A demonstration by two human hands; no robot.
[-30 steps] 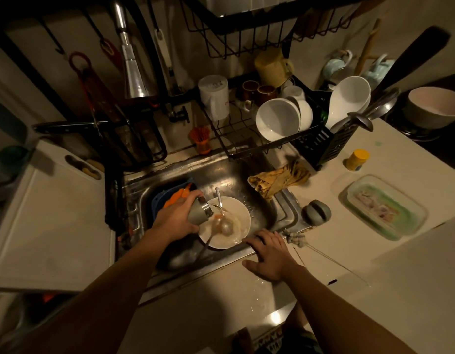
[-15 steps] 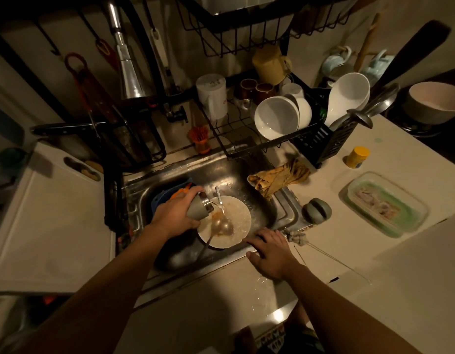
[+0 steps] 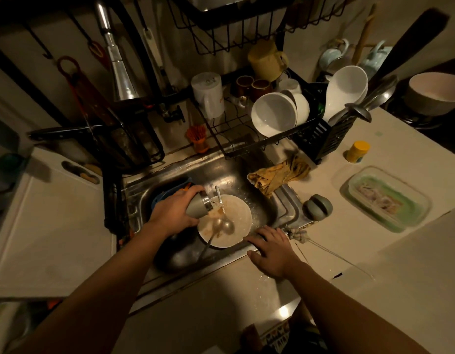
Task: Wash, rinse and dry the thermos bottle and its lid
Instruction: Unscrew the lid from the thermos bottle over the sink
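Observation:
My left hand [image 3: 175, 213] grips the grey thermos bottle [image 3: 197, 207] over the steel sink [image 3: 211, 172]. The bottle is tipped on its side, mouth to the right, and liquid runs from it onto a dirty white plate [image 3: 234, 226] that holds spoons. Its grey lid [image 3: 319, 207] lies on the counter to the right of the sink. My right hand [image 3: 271, 247] rests flat on the sink's front edge with fingers spread, holding nothing. A bottle brush [image 3: 298, 232] lies just right of that hand.
A yellow cloth [image 3: 277, 175] drapes over the sink's right rim. Behind it a black dish rack [image 3: 298, 131] holds white bowls and mugs. A faucet [image 3: 119, 67] hangs at the back left. A white cutting board [image 3: 42, 226] lies left; a glass container [image 3: 384, 198] right.
The bottle stays tipped and keeps pouring onto the plate. My right hand has shifted slightly along the sink edge. The camera has moved a little.

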